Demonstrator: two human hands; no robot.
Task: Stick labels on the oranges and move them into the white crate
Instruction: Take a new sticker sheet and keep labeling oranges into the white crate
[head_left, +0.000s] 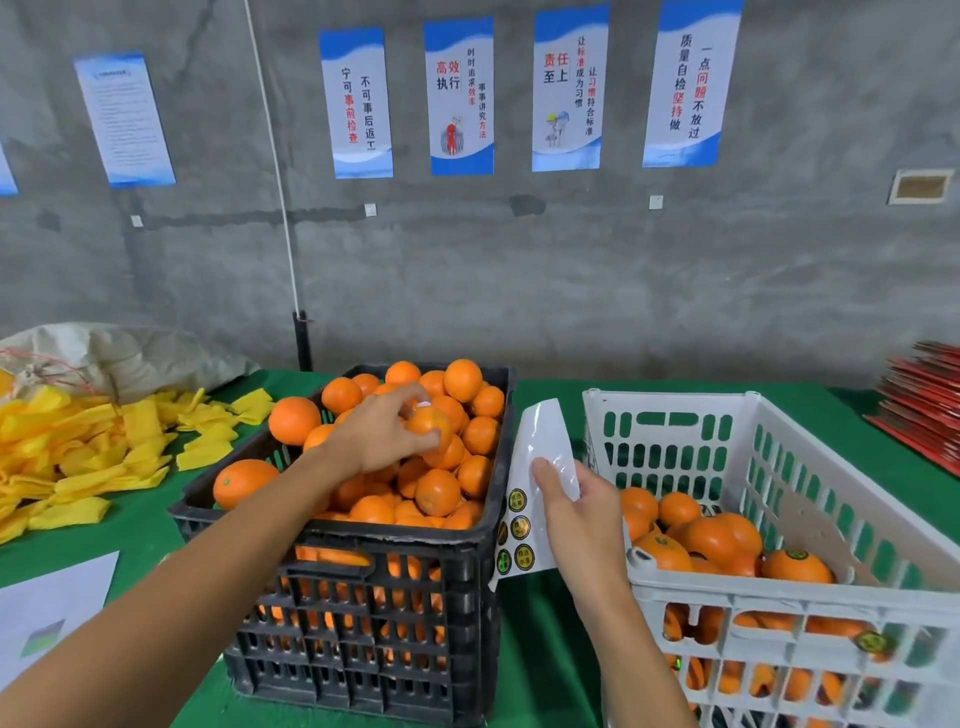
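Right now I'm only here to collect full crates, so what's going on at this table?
A person is labelling oranges. The left hand grips an orange atop the heaped black crate. The right hand holds a sticker sheet between the crates, a few round labels left on it. The white crate already holds some labelled oranges, but isn't full.

White crate (852, 597) cut off by right and bottom edges; red stack (924, 400) cut by right edge; paper sheet (47, 613) cut at left. Label sheet (530, 483) print illegible; its near part hidden behind right hand (582, 514).
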